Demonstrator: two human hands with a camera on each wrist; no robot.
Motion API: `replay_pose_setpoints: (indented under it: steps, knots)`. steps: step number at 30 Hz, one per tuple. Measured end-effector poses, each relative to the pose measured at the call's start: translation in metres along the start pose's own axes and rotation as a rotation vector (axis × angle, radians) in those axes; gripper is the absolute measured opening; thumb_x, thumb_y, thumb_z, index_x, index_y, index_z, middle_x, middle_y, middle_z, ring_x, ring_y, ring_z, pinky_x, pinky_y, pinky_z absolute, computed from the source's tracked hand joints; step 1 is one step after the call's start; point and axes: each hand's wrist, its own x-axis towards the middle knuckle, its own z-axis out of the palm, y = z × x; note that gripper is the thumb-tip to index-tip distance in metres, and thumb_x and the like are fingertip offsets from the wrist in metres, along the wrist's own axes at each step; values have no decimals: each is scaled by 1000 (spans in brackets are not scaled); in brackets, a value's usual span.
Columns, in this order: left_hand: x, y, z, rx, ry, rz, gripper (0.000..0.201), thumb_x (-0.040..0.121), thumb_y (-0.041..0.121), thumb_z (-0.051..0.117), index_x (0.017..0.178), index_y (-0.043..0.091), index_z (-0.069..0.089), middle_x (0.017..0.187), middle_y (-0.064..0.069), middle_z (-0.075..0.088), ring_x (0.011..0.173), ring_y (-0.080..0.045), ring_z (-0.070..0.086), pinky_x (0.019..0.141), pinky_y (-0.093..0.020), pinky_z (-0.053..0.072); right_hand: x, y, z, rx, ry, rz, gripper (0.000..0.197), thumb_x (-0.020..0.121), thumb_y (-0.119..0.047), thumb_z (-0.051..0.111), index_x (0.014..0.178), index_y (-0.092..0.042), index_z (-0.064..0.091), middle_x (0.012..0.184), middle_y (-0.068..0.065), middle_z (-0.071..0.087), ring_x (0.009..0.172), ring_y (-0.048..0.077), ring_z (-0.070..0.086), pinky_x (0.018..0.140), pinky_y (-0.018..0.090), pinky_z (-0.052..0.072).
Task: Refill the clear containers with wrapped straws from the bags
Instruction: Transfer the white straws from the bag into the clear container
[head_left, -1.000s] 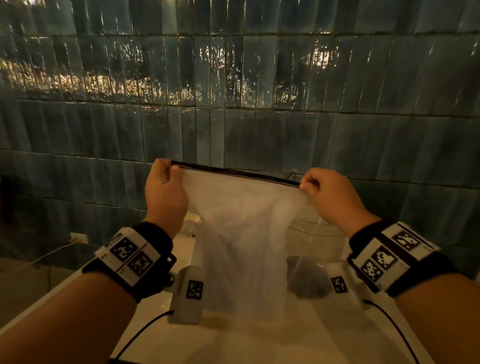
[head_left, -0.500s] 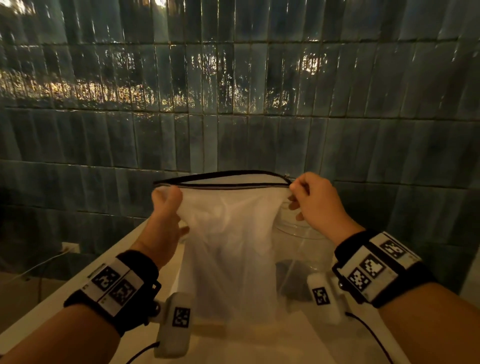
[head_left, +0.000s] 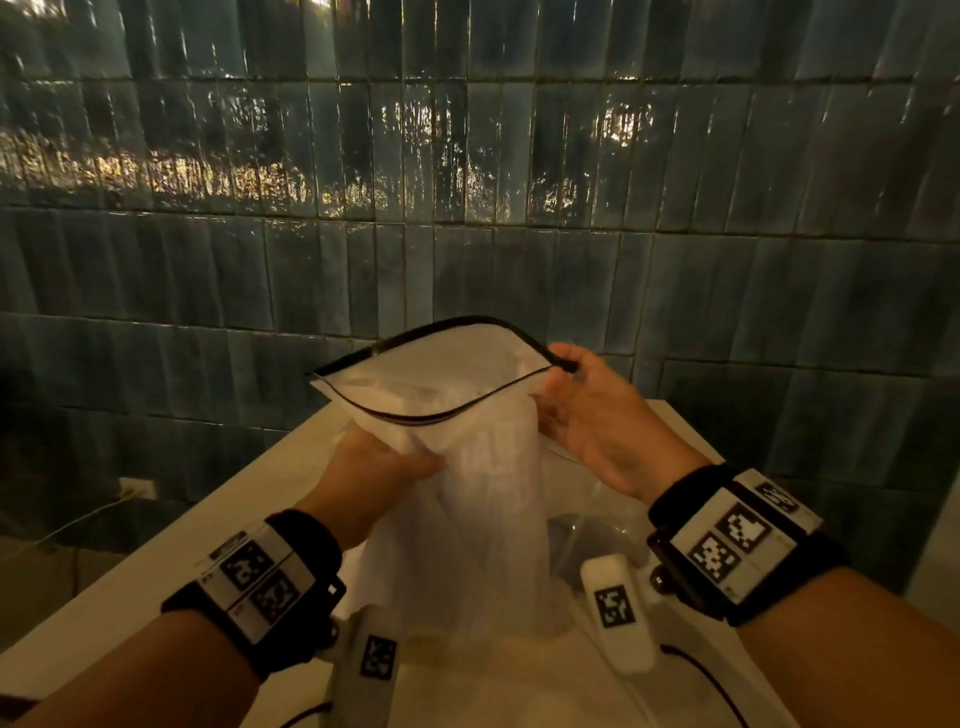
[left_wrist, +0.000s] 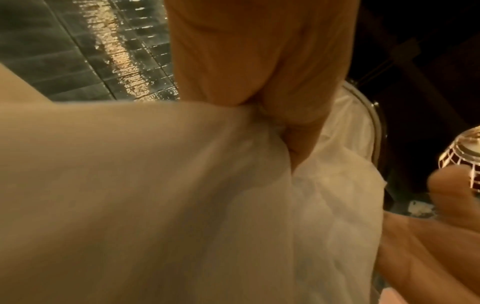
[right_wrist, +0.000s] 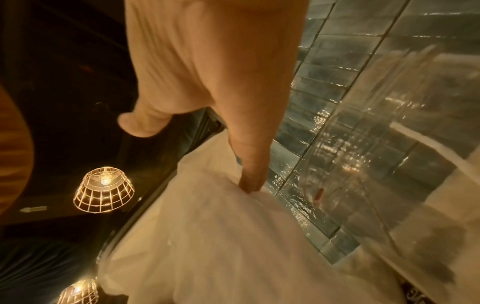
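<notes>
A white translucent bag (head_left: 467, 519) with a black zipper rim stands over the counter, its mouth gaping. Faint long white shapes show through it; I cannot make out single straws. My left hand (head_left: 415, 462) grips the bag's near wall just under the rim, and the fabric bunches between my fingers (left_wrist: 293, 127). My right hand (head_left: 558, 382) lies at the rim's right end with its palm turned to the bag. Its straight fingers (right_wrist: 249, 181) touch the fabric and the thumb (right_wrist: 140, 125) stands off it. A clear container (head_left: 587, 525) (right_wrist: 376, 133) stands behind the bag on the right.
The white counter (head_left: 182, 545) runs up to a dark tiled wall (head_left: 467, 208). A wall socket with a cable (head_left: 137, 488) sits low on the left. Wire-cage lamps (right_wrist: 103, 193) hang overhead.
The bag came down and its mouth spread wide. My left hand slid from the rim's left end to the near wall. My right hand eased its pinch on the zipper end.
</notes>
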Motion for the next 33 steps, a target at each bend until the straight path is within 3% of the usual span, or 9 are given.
replay_pose_setpoints:
  steps: [3, 7, 11, 14, 19, 22, 25, 30, 33]
  knots:
    - [-10, 8, -7, -193, -46, 152, 37, 70, 2, 75, 96, 29, 72, 99, 2, 73, 89, -14, 70, 69, -26, 57, -8, 2, 2, -186, -97, -107, 96, 56, -25, 81, 140, -27, 35, 125, -1, 60, 112, 15, 60, 91, 37, 53]
    - [-18, 8, -6, -287, -131, 187, 54, 57, 9, 84, 107, 24, 70, 110, -4, 71, 99, -21, 68, 82, -38, 58, -15, 15, 15, -551, -154, -188, 88, 50, -23, 92, 122, -40, 44, 109, -20, 63, 100, -7, 59, 77, 12, 51]
    - [-27, 1, -8, -168, -261, 82, 96, 39, 41, 90, 127, 20, 56, 119, -2, 67, 108, -19, 64, 89, -37, 53, -22, 35, 22, -463, 20, -281, 43, 62, -6, 85, 91, -29, 63, 77, -26, 69, 78, -11, 63, 63, 4, 47]
    - [-32, 0, -14, -69, -352, 41, 92, 44, 33, 88, 128, 19, 54, 119, 0, 67, 110, -16, 62, 88, -32, 53, -26, 40, 18, -429, 123, -332, 38, 66, -8, 84, 84, -34, 63, 74, -32, 66, 76, -14, 62, 63, 4, 47]
    - [-35, -4, -12, 47, -373, -77, 84, 46, 9, 87, 124, 22, 58, 115, 1, 68, 108, -17, 62, 95, -45, 50, -33, 53, 17, -413, 22, -161, 38, 67, -4, 81, 92, -29, 66, 88, -13, 73, 88, 4, 68, 76, 25, 55]
    - [-35, -10, -10, 94, -319, -98, 83, 40, 13, 86, 117, 27, 61, 112, 3, 68, 107, -18, 61, 92, -44, 50, -34, 55, 13, -389, -41, 22, 31, 70, -3, 79, 87, -26, 65, 73, -17, 72, 70, -4, 67, 54, 13, 51]
    - [-34, -19, -12, 157, -292, -121, 82, 43, 8, 89, 116, 32, 59, 113, 6, 65, 108, -16, 58, 94, -44, 49, -34, 53, 8, -420, -113, 138, 35, 71, 2, 76, 87, -26, 63, 68, -20, 70, 65, -7, 65, 51, 11, 49]
    - [-35, -33, -16, 312, -340, -212, 68, 55, 4, 89, 110, 31, 60, 113, 5, 63, 112, -20, 55, 99, -42, 45, -45, 65, 10, -561, -136, 340, 51, 73, 4, 74, 118, -16, 60, 113, 6, 67, 109, 26, 60, 93, 50, 49]
    - [-37, -25, -20, 323, -471, -232, 63, 61, 2, 85, 113, 28, 61, 113, 5, 65, 116, -20, 55, 104, -38, 41, -49, 68, 7, -687, -151, 432, 61, 73, -3, 77, 127, -20, 55, 122, 7, 62, 115, 31, 55, 95, 56, 46]
